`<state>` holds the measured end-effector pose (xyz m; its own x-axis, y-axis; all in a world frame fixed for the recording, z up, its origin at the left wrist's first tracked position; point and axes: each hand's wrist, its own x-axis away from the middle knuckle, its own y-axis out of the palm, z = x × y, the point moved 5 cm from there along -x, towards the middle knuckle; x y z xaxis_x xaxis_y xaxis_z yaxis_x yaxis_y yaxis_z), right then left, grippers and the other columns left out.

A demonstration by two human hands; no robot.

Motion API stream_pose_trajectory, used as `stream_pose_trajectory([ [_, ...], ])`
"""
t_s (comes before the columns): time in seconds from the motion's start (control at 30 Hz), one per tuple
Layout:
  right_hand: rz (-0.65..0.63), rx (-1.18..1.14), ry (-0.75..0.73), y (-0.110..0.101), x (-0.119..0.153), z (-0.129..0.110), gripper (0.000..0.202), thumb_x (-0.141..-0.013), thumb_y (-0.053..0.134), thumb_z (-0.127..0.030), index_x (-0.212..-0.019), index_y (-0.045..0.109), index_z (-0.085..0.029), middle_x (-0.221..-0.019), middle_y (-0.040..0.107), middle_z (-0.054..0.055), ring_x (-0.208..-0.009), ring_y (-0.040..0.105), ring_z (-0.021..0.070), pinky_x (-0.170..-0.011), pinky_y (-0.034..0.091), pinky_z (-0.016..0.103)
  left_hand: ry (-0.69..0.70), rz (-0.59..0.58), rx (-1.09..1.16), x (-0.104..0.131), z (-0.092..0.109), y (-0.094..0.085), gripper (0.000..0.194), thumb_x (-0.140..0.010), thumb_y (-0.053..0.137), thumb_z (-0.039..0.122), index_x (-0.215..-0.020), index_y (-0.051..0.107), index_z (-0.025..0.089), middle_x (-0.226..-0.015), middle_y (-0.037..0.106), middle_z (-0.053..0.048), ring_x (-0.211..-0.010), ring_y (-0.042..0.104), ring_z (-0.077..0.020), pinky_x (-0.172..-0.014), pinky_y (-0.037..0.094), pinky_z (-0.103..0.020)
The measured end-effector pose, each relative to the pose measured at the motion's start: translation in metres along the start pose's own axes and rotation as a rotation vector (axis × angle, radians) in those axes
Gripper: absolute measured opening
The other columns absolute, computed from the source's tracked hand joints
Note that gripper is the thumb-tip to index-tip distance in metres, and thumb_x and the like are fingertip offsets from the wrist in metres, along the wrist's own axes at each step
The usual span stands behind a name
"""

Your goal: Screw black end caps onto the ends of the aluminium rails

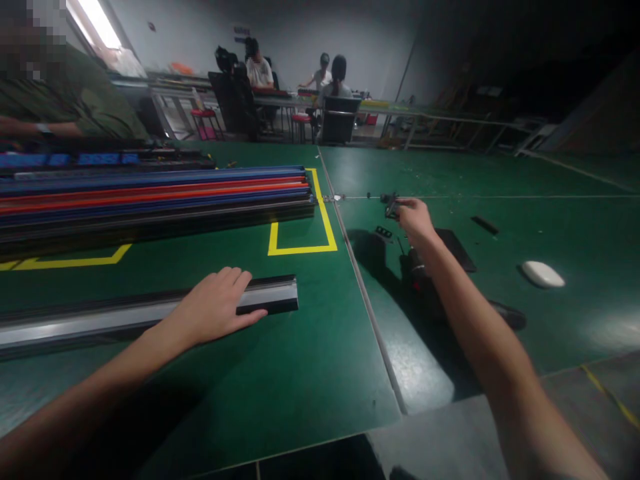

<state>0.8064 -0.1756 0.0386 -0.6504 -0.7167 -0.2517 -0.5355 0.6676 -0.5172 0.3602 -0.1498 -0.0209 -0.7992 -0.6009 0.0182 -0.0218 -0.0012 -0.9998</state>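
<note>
A long black-and-silver metal profile [273, 293] lies on the green table at left, its cut end toward the middle. My left hand [220, 303] is closed over it close to that end, fingers across the top and thumb along the near side. Farther off to the right, my right hand [414, 217] pinches a small black part [391, 207], whose exact kind I cannot make out. Just below that hand is a small black piece with holes [383, 232]. A dark tool, perhaps a power drill [417, 270], is partly hidden behind my right forearm.
A stack of long blue, red and black profiles [240, 190] lies beyond, near yellow tape [327, 227]. A white rounded object [543, 274] and a dark strip [485, 225] lie at right. A person in green [75, 93] works at far left; others sit behind.
</note>
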Motion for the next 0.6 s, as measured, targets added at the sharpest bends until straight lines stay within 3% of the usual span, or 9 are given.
stream_pose_trajectory([
  [0.1, -0.216, -0.156, 0.018, 0.042, 0.062, -0.024, 0.029, -0.08, 0.06, -0.015, -0.108, 0.069, -0.016, -0.083, 0.07, 0.004, -0.063, 0.06, 0.0131, -0.06, 0.048, 0.025, 0.001, -0.011, 0.011, 0.001, -0.002, 0.001, 0.071, -0.096, 0.043, 0.074, -0.115, 0.066, 0.009, -0.108, 0.066, -0.018, -0.096, 0.061, -0.0304, -0.085, 0.05, -0.043],
  [0.13, -0.384, -0.314, 0.06, 0.062, 0.09, -0.03, 0.032, -0.08, 0.059, -0.012, -0.111, 0.067, -0.017, -0.084, 0.07, 0.004, -0.064, 0.06, 0.0132, -0.058, 0.046, 0.024, -0.002, -0.015, 0.016, 0.001, -0.002, 0.001, 0.071, -0.095, 0.044, 0.073, -0.115, 0.066, 0.009, -0.108, 0.066, -0.018, -0.096, 0.062, -0.0304, -0.085, 0.05, -0.043],
  [0.2, -0.651, -0.521, 0.206, 0.098, 0.147, -0.036, 0.033, -0.08, 0.057, -0.007, -0.11, 0.065, -0.017, -0.085, 0.069, 0.004, -0.061, 0.057, 0.0126, -0.053, 0.043, 0.022, -0.008, -0.015, 0.015, 0.002, -0.001, -0.001, 0.067, -0.095, 0.046, 0.071, -0.113, 0.066, 0.01, -0.106, 0.066, -0.018, -0.095, 0.062, -0.0308, -0.084, 0.05, -0.043],
  [0.27, -0.82, -0.552, 0.35, 0.123, 0.19, -0.036, 0.03, -0.079, 0.056, -0.003, -0.105, 0.063, -0.016, -0.08, 0.066, 0.003, -0.058, 0.054, 0.0125, -0.049, 0.04, 0.022, -0.01, -0.009, 0.006, 0.002, 0.001, -0.003, 0.059, -0.096, 0.049, 0.066, -0.11, 0.066, 0.011, -0.105, 0.067, -0.017, -0.095, 0.062, -0.031, -0.084, 0.05, -0.043],
  [0.33, -0.849, -0.489, 0.312, 0.134, 0.207, -0.038, 0.029, -0.081, 0.055, -0.001, -0.103, 0.062, -0.018, -0.079, 0.066, 0.002, -0.059, 0.056, 0.0135, -0.052, 0.043, 0.024, -0.013, -0.004, -0.002, 0.003, 0.003, -0.004, 0.05, -0.096, 0.051, 0.059, -0.107, 0.067, 0.014, -0.103, 0.068, -0.016, -0.093, 0.062, -0.031, -0.083, 0.05, -0.043],
  [0.47, -0.683, -0.221, -0.154, 0.125, 0.193, -0.053, 0.031, -0.084, 0.056, -0.002, -0.107, 0.061, -0.021, -0.099, 0.073, 0.007, -0.086, 0.068, 0.0202, -0.075, 0.054, 0.032, -0.017, 0.013, -0.031, 0.003, 0.003, -0.003, 0.041, -0.095, 0.052, 0.054, -0.105, 0.067, 0.017, -0.101, 0.07, -0.013, -0.093, 0.064, -0.0321, -0.083, 0.051, -0.044],
  [0.6, -0.671, 0.137, -0.45, 0.122, 0.193, -0.058, 0.031, -0.085, 0.056, -0.007, -0.115, 0.059, -0.018, -0.107, 0.069, 0.013, -0.082, 0.065, 0.023, -0.07, 0.052, 0.034, -0.016, -0.017, -0.063, 0.002, 0.004, -0.002, 0.044, -0.095, 0.052, 0.055, -0.107, 0.066, 0.014, -0.101, 0.069, -0.015, -0.093, 0.064, -0.0328, -0.083, 0.051, -0.044],
])
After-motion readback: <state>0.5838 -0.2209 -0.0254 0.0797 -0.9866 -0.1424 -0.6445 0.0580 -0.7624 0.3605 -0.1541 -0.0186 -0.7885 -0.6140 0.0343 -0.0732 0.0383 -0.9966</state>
